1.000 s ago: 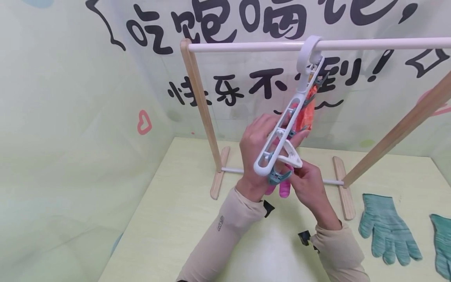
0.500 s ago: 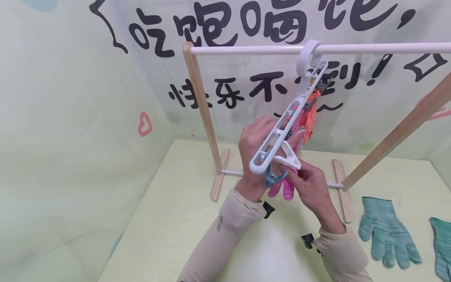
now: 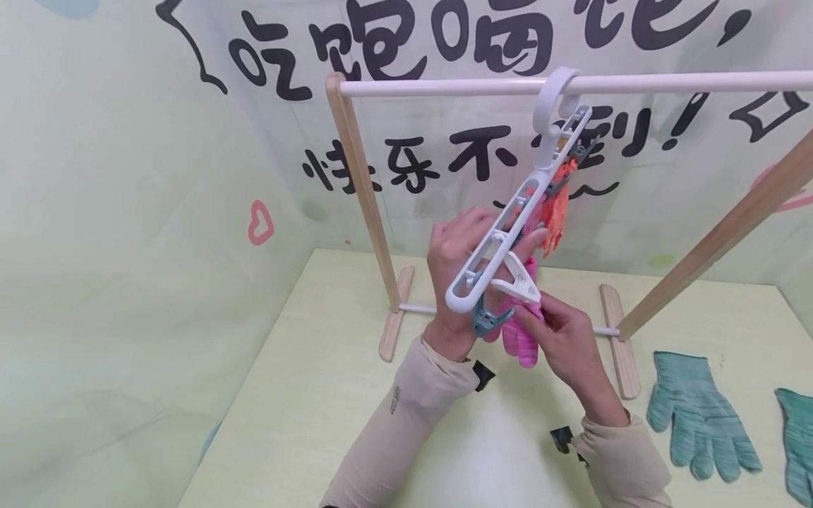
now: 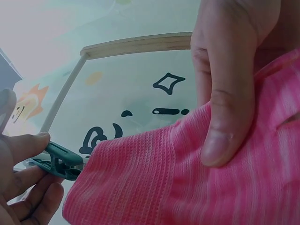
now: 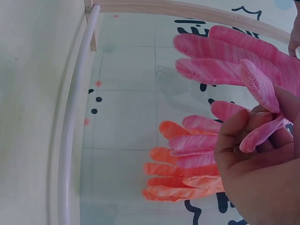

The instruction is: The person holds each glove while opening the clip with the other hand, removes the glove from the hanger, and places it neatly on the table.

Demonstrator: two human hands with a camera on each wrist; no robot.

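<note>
A white hanger [image 3: 542,176] with teal clips hangs by its hook from the rack's rod. My left hand [image 3: 454,257] is behind the hanger, partly covered by it. In the left wrist view its thumb and fingers pinch a teal clip [image 4: 61,161], the tip right at the cuff of a pink knit glove [image 4: 136,178]. My right hand [image 3: 565,342] grips that glove, thumb on top, below the hanger's front end. The right wrist view shows its fingers curled round the glove's fingers. Another pink glove [image 5: 197,143] and orange gloves [image 5: 178,183] hang beyond.
The rack has wooden posts [image 3: 362,190] and a white top rod [image 3: 438,87]. Green gloves [image 3: 701,416] lie on the table [image 3: 305,409] at the right. Another teal clip [image 3: 490,322] and a white triangular piece [image 3: 530,291] hang at the hanger's front end.
My right hand has moved slightly right and down with the pink glove, and more of its fingers show. The hanger's front end has swung a little left. My left hand has barely shifted.
</note>
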